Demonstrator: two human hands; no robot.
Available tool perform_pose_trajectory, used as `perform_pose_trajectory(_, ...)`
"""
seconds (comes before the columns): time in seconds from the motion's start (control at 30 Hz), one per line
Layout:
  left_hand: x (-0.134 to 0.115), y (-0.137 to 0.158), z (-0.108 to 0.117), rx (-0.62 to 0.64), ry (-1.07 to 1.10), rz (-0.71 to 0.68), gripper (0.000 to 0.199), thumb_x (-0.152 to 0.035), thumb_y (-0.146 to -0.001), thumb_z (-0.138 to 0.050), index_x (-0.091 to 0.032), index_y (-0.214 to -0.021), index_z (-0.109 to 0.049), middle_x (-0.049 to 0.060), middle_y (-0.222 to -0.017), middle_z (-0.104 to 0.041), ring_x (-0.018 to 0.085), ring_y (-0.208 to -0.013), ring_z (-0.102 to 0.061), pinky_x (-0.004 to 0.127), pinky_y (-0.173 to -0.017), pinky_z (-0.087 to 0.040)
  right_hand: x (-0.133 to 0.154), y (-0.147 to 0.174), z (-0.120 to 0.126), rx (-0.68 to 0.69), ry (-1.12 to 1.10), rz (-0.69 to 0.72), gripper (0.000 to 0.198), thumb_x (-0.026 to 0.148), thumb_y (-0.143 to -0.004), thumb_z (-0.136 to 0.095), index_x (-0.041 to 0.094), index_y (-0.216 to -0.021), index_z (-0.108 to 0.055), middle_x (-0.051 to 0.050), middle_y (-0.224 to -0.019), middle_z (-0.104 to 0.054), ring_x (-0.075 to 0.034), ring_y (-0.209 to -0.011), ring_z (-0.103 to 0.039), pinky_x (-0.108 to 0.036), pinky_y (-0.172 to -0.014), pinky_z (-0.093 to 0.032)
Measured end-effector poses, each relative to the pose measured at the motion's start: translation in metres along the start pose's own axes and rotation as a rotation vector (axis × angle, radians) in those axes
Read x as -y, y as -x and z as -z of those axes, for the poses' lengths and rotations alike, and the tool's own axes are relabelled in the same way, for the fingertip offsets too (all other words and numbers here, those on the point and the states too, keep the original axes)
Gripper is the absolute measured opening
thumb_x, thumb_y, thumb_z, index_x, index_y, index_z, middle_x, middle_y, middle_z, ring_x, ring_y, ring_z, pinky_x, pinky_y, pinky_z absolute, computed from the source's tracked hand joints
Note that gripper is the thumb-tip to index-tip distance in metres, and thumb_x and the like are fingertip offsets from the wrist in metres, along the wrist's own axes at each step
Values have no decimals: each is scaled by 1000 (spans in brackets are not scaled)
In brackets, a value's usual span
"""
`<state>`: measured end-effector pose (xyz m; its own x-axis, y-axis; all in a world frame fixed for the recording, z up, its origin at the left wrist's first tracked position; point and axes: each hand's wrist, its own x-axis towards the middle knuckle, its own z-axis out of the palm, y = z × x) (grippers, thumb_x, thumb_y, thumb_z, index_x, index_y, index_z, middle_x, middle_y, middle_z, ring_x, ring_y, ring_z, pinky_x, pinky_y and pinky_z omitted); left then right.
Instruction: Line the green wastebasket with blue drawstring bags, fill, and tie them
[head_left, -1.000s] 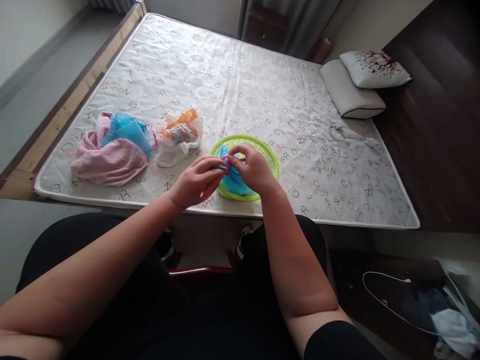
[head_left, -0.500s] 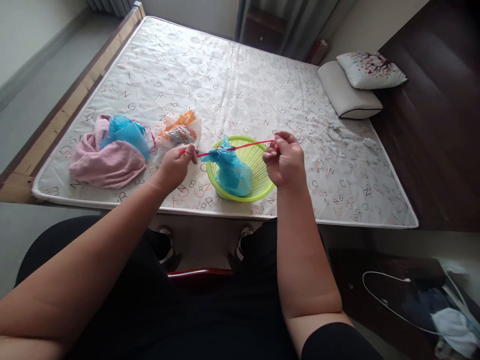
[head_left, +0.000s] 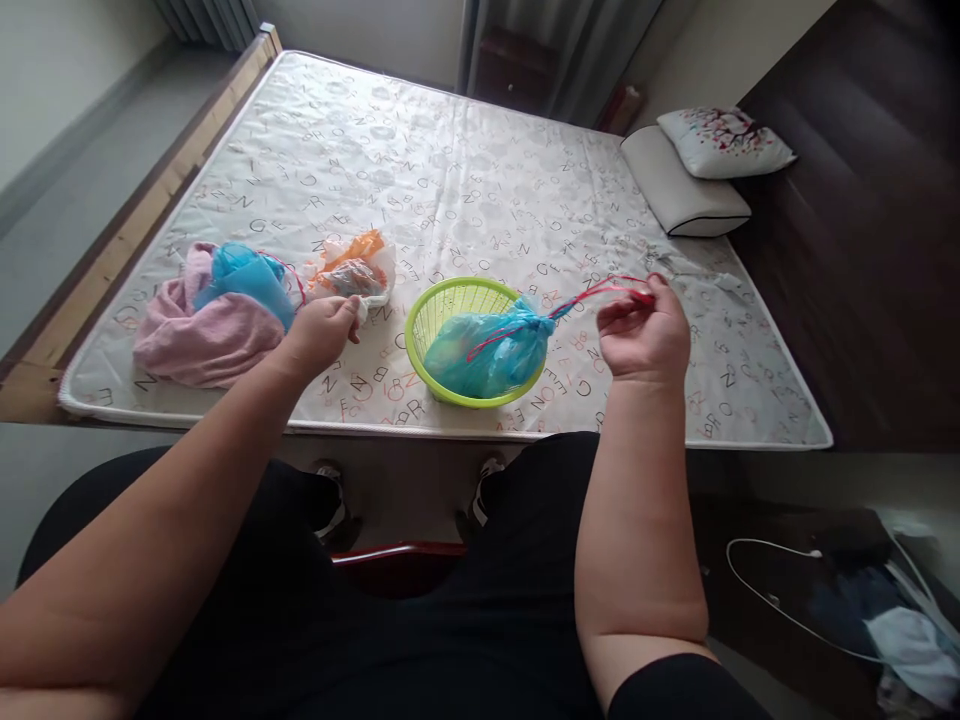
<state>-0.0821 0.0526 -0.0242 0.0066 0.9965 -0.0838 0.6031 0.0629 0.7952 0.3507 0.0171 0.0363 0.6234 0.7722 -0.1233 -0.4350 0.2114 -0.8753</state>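
Red drawstrings (head_left: pixel 611 284) run from the gathered neck of a blue plastic bag (head_left: pixel 487 352) to my right hand (head_left: pixel 646 325), whose fingers are closed on them. The bag looks full and lies tilted inside a yellow-green plastic basket (head_left: pixel 421 372), its neck over the right rim. One loose red string loops across the bag. My left hand (head_left: pixel 324 330) is left of the basket with thumb and fingers pressed together. Its fingertips are right by the lower edge of a crumpled orange-and-white plastic bag (head_left: pixel 352 268); what they pinch, if anything, cannot be made out.
On the patterned mattress (head_left: pixel 360 150), a pink cloth (head_left: pixel 187 345) lies at the left with another blue plastic bag (head_left: pixel 244 285) on it. Pillows (head_left: pixel 686 190) are at the far right. A clear plastic wrapper (head_left: pixel 697 270) lies beyond my right hand. A white cable (head_left: pixel 780 605) is lower right.
My right hand has pulled the red strings rightward, swinging the blue bag's neck to the basket's right side. The string has left my left hand, which has moved left towards the orange-and-white bag.
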Motion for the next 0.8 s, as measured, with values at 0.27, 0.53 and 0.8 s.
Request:
perform_pose_trajectory(0.27,-21,20,-33,277,-235,-260,41,-47,-105,-46,-23,-77,-63,7,-78,-71,23,-74,-64,36,-76,-48,-42,40,-16,469,1291,348,63,24,-88,-84,26,-147,-63,-15,-153,-58,-31,-146,-58,-49,-126,-48)
perform_pose_trajectory(0.53,-17,23,-50,250,-188,-158,40,-54,-105,-56,-20,-119,-71,15,-115,-80,32,-104,-76,43,-95,-58,-65,63,-32,941,1821,-161,27,10,-89,-75,20,-114,-75,-12,-116,-79,-28,-105,-75,-35,-89,-57)
perform_pose_trajectory(0.8,-4,30,-71,217,-119,-245,100,-45,-99,-70,-9,-179,-24,29,-174,-46,41,-166,-42,57,-136,-34,-22,79,-67,1103,1056,-212,10,25,-102,-67,23,-92,-67,0,-82,-67,-14,-68,-66,-29,-68,-59)
